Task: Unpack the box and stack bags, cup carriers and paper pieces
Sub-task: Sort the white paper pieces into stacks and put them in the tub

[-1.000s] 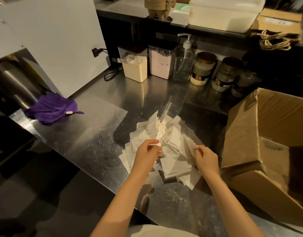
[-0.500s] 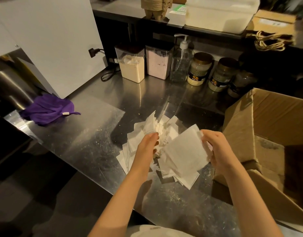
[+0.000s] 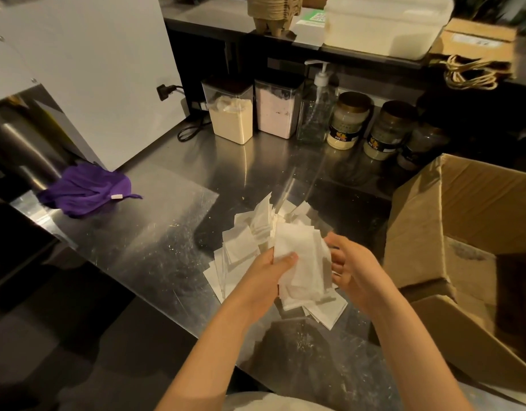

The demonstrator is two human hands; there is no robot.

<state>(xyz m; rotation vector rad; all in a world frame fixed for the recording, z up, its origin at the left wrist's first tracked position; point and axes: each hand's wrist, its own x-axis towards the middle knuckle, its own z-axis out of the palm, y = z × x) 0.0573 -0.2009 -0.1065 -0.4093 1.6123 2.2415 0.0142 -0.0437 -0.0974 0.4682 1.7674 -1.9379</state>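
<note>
A loose heap of white paper pieces (image 3: 241, 247) lies on the steel counter (image 3: 167, 232). My left hand (image 3: 266, 275) grips a bunch of paper pieces (image 3: 303, 262) held above the heap, thumb on top. My right hand (image 3: 349, 269) is beside that bunch on its right, fingers spread and touching its edge. The open cardboard box (image 3: 463, 232) stands at the right, lying on its side with flaps out. Stacked brown cup carriers (image 3: 270, 10) sit on the upper shelf. Brown paper bags (image 3: 478, 46) with twine handles lie at the shelf's right end.
A purple cloth (image 3: 87, 188) lies at the counter's left. Two clear canisters (image 3: 232, 114), a pump bottle (image 3: 318, 105) and jars (image 3: 349, 120) line the back. A white lidded tub (image 3: 386, 22) sits on the shelf. A white machine panel (image 3: 87, 69) stands at left.
My right hand lifted a paper piece from the heap and brought it left onto the bunch in my left hand. My right hand has let go and now only touches the bunch.
</note>
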